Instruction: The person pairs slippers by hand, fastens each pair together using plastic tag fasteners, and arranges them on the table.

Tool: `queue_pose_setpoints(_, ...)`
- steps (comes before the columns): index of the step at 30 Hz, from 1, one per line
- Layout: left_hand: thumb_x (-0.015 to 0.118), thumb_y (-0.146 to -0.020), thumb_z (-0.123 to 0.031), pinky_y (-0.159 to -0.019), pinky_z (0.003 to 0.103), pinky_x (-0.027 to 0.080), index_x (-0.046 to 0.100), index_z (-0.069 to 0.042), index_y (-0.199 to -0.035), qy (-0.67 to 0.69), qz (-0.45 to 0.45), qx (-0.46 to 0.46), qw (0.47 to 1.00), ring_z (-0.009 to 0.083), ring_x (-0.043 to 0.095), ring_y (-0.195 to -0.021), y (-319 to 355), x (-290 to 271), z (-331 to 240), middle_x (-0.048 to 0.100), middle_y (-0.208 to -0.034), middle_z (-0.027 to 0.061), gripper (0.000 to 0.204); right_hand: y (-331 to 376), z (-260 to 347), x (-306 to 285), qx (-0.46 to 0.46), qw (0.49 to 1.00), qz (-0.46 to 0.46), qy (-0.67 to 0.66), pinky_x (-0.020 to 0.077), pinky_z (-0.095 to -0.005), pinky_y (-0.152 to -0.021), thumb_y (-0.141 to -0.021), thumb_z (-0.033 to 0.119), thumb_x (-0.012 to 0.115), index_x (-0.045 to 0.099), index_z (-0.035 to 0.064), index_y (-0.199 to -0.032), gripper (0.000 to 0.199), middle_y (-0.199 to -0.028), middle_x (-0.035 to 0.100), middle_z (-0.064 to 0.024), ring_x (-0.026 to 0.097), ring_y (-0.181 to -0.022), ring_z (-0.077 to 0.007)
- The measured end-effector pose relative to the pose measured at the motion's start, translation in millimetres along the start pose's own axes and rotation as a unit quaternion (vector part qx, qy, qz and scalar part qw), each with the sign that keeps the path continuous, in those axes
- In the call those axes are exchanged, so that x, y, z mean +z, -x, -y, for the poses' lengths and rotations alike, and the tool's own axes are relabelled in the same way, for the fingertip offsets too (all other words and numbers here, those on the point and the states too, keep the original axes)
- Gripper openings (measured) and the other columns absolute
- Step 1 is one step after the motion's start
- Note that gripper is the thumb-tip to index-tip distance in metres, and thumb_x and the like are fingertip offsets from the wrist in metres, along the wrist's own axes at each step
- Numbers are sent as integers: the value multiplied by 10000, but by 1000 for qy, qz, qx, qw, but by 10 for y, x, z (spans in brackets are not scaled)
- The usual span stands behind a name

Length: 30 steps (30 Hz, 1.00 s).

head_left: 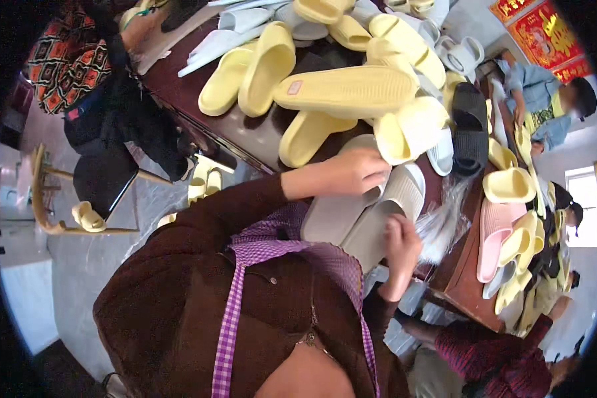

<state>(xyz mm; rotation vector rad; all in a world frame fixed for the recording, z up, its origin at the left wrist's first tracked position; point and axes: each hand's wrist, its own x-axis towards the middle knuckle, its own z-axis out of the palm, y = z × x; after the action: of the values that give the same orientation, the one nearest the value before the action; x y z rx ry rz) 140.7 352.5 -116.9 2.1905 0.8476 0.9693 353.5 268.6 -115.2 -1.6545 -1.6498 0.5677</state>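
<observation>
Your left hand [355, 171] clamps the grey slippers [351, 219] at their far end, your right hand [401, 244] closes on the near edge (clear bag [444, 225] just beside it). The pair runs lengthwise from worktop [259, 136] toward you.

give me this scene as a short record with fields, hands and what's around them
left hand: resting on top of the pair of grey slippers
right hand: gripping the near edge of the same pair
beside right hand: clear plastic bag
table: dark wood, heaped with yellow slippers
also there: black slipper, pink slipper
</observation>
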Motion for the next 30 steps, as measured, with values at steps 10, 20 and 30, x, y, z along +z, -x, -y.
queue_pose_setpoints(10, 585, -805, -121, -869, 376, 434, 597, -13, -1030, -48, -156, -1, 987, 326, 545, -976, 340, -335, 22, 572, -1056, 167, 250, -348, 238, 709, -36, 982, -59, 175, 453, -443, -550, -799, 215, 633, 523, -33, -731, 279, -643, 592, -208, 585, -593, -374)
queue_pose_setpoints(20, 687, -697, -160, -892, 440, 382, 441, -60, -1244, -340, -264, -11, 903, 347, 464, -1063, 81, -810, 219, 451, -1220, 165, 609, -248, 477, 358, -88, 973, -126, 174, 417, -420, -497, -779, 99, 590, 495, -28, -685, 184, -570, 523, -213, 526, -510, -378)
queue_pose_setpoints(30, 719, -660, -180, -877, 435, 393, 419, -88, -1267, -379, -217, -40, 899, 326, 467, -1065, -78, -986, 631, 450, -1226, 139, 684, -178, 634, -749, -103, 951, -139, 256, 436, -376, -577, -830, 63, 543, 568, -50, -1014, 217, -720, 570, -225, 511, -593, -266)
